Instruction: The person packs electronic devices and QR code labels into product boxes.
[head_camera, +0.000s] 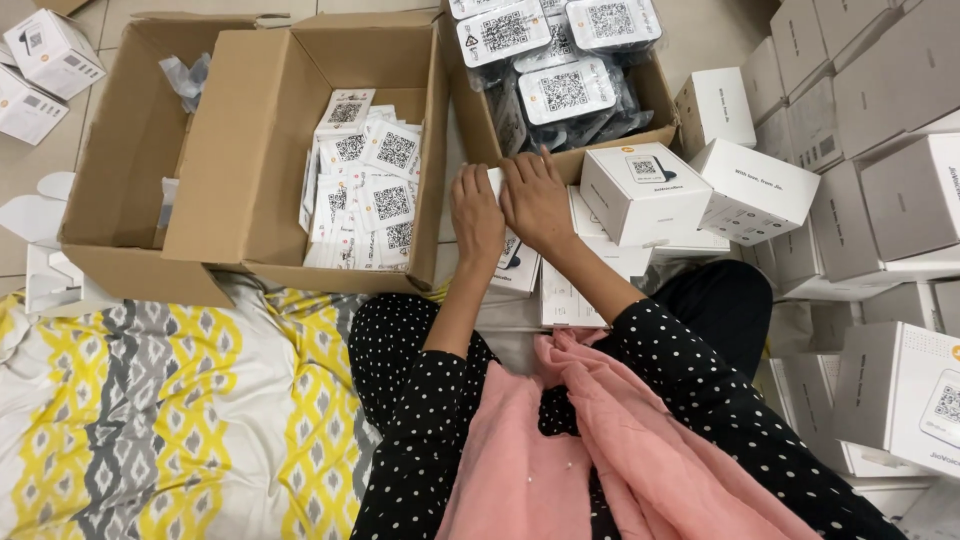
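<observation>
**Box packing partway through**

Both hands are laid flat, fingers spread, on a small white box (515, 262) on the floor just in front of the knees. The left hand (476, 213) and right hand (535, 200) press side by side on its top; nothing is gripped, and whether the flap is fully shut cannot be told. Closed white boxes (860, 200) are stacked along the right edge of the floor, so much seems done. Work appears left: a carton (255, 150) at the left holds loose coded cards (365, 180), and a carton (655, 95) at the top holds bagged devices (565, 90). A patterned sheet (170, 420) lies at lower left.
</observation>
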